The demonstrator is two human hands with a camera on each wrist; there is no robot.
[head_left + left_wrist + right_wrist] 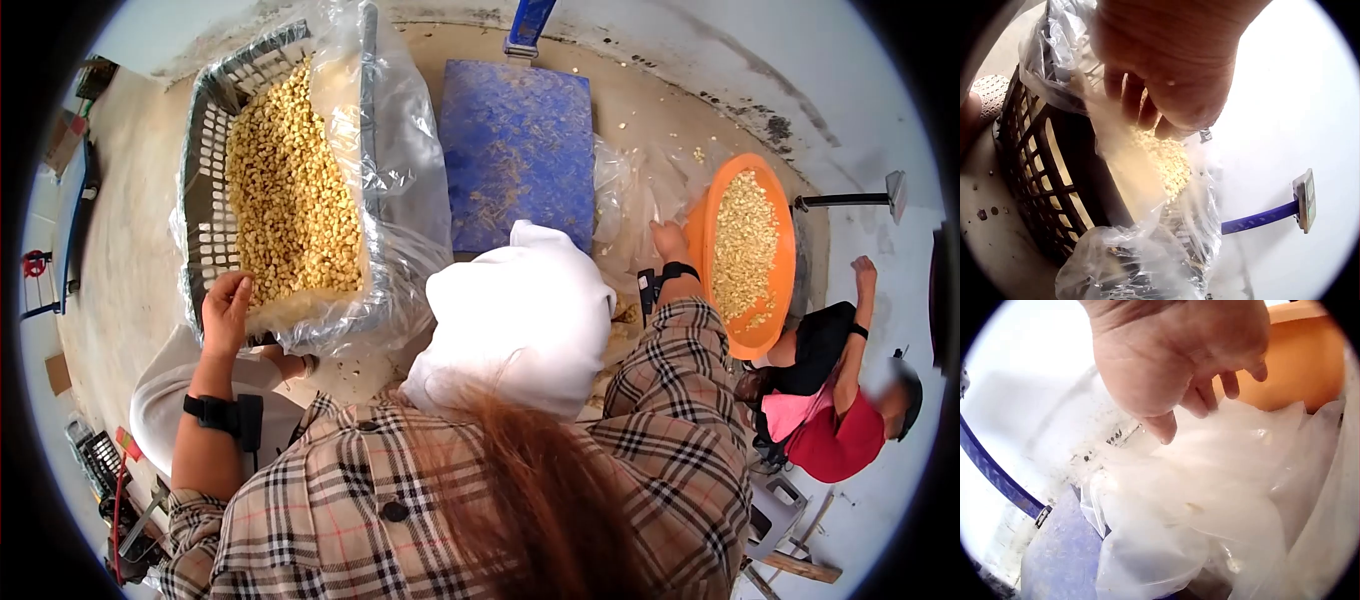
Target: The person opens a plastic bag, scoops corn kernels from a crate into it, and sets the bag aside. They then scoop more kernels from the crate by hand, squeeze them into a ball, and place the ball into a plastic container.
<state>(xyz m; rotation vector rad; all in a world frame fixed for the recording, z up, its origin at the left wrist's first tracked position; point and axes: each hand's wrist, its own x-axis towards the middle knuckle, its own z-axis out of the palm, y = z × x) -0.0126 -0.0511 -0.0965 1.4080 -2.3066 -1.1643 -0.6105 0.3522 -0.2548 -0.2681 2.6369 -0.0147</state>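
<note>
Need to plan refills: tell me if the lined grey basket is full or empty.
Far from empty: kernels cover most of the inside of the lined basket; depth cannot be told.

1. The left hand (228,310) reaches forward on the near left, forearm bare, with fingers (1132,94) curled down round a plastic liner (1116,156).
2. The right hand (668,240) stretches farther right, sleeved to the wrist, its fingers (1200,400) loosely bent and gripping nothing.

Crop-sorting yard: concrete floor (130,270), platform scale (517,150), kernel-filled crate (205,150), basin (705,240).
</note>
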